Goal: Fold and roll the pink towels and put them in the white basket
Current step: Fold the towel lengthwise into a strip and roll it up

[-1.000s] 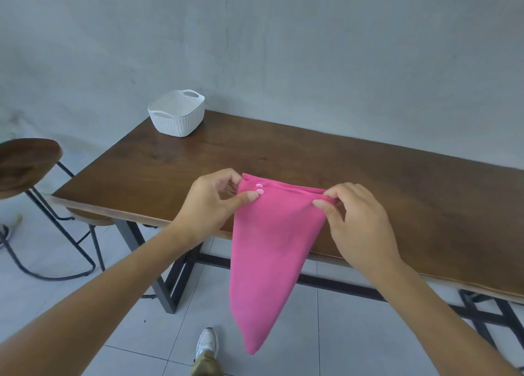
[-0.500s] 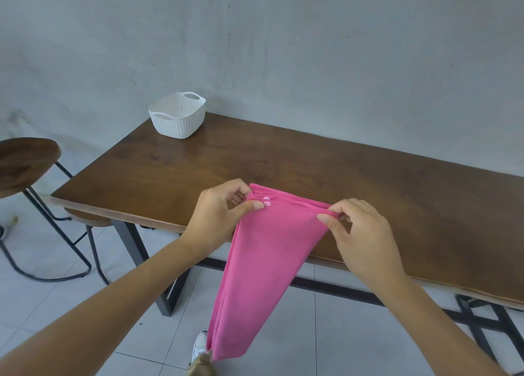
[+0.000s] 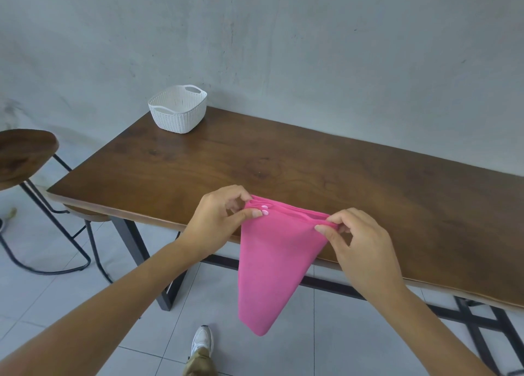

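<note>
The left hand (image 3: 219,218) pinches the left top corner of the pink towel (image 3: 276,262) between thumb and fingers, and the right hand (image 3: 360,248) pinches the right top corner the same way. The towel hangs in the air in front of the near edge of the wooden table (image 3: 283,163), folded, its top edge stretched left to right and its long axis running down, tapering to a rounded tip that points at the tiled floor (image 3: 56,304). A white shoe (image 3: 202,340) shows below. A stool (image 3: 25,154) stands at the left. The white basket (image 3: 178,109) sits upright on the table's far left corner, well apart from the towel.
</note>
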Tool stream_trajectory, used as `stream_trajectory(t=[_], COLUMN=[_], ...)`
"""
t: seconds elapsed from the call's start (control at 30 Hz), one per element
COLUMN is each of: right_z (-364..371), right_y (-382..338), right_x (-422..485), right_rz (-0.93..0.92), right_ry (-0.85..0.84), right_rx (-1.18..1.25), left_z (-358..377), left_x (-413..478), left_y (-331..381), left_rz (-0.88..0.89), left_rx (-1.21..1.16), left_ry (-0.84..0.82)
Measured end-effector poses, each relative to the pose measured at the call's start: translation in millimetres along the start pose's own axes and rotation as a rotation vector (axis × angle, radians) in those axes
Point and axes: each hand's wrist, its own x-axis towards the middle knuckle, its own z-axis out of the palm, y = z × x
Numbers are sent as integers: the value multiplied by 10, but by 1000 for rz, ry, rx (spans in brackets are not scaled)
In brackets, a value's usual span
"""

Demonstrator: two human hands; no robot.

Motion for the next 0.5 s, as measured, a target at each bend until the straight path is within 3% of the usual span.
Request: stream_trajectory(t=[0.27, 0.5], right_z=[32, 108], right_y=[55, 199], right_x=[60, 188], right_rz=[-54, 76], right_ry=[-28, -45], right_rx=[-29, -102], left_z=[15, 154], left_x=[148, 199], left_y=[-97, -223], left_rz=[-8, 71], left_rx=[-5, 45], left_ry=[15, 17])
